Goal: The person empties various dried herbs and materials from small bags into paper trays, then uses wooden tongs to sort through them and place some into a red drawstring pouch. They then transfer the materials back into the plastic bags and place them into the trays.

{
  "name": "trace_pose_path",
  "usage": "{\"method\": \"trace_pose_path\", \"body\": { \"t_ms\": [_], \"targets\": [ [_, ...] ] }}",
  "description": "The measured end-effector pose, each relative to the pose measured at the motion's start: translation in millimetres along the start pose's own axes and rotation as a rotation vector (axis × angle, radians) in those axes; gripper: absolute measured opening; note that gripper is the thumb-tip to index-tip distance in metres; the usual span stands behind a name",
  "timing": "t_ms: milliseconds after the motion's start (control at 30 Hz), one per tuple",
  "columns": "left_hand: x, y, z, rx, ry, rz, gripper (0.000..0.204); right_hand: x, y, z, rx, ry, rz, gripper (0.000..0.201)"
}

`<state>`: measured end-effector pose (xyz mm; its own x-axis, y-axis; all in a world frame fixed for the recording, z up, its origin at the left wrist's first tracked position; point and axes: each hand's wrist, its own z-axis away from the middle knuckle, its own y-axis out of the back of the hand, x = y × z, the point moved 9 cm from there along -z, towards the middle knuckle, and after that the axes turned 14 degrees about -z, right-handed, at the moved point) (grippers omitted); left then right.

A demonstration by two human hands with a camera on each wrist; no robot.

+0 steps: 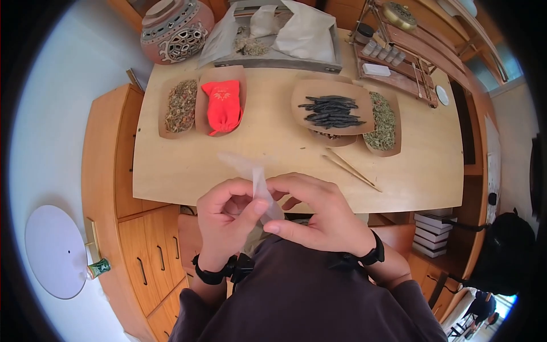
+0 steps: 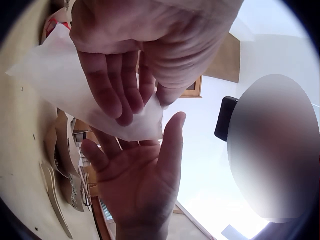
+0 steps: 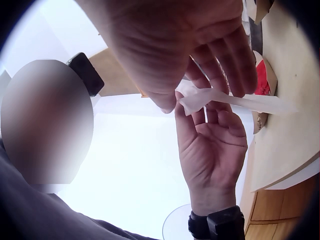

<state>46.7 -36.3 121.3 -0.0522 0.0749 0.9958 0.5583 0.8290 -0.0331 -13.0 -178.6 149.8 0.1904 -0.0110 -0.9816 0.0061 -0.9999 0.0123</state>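
A thin, translucent white bag [image 1: 260, 183] hangs between the two hands above the table's near edge. My left hand [image 1: 227, 214] pinches its near end between thumb and fingers. Close on the other side is my right hand [image 1: 320, 212], fingers extended along the bag and thumb apart from them. In the left wrist view the bag [image 2: 55, 67] spreads wide and flat behind the left fingers. The right wrist view has the bag [image 3: 250, 103] nearly edge-on, its held end bunched at the left hand [image 3: 212, 155].
Paper trays on the table [image 1: 273, 137] hold a red drawstring pouch [image 1: 223, 105], dried herbs [image 1: 182, 107], dark sticks [image 1: 331, 111] and green leaves [image 1: 380, 122]. Wooden tweezers [image 1: 352, 170] lie nearer. Behind stand a grey tray [image 1: 273, 64], a patterned pot [image 1: 176, 34] and a wooden rack [image 1: 393, 74].
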Motion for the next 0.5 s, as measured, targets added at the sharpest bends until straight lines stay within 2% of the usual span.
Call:
{"method": "trace_pose_path", "body": {
  "t_ms": [100,300,500],
  "targets": [
    [-4.6,-2.0,-1.3,-0.007,0.005,-0.027,0.016,-0.4,3.3,1.0,0.026,0.002,0.019,0.045],
    [-22.6,-15.3,-5.5,-0.042,0.141,-0.107,0.013,16.4,16.6,9.0,0.124,-0.081,0.029,0.032],
    [-22.7,-21.1,-9.0,0.004,0.112,-0.292,0.009,37.7,38.0,24.0,0.298,-0.147,0.142,0.024]
  ]
}}
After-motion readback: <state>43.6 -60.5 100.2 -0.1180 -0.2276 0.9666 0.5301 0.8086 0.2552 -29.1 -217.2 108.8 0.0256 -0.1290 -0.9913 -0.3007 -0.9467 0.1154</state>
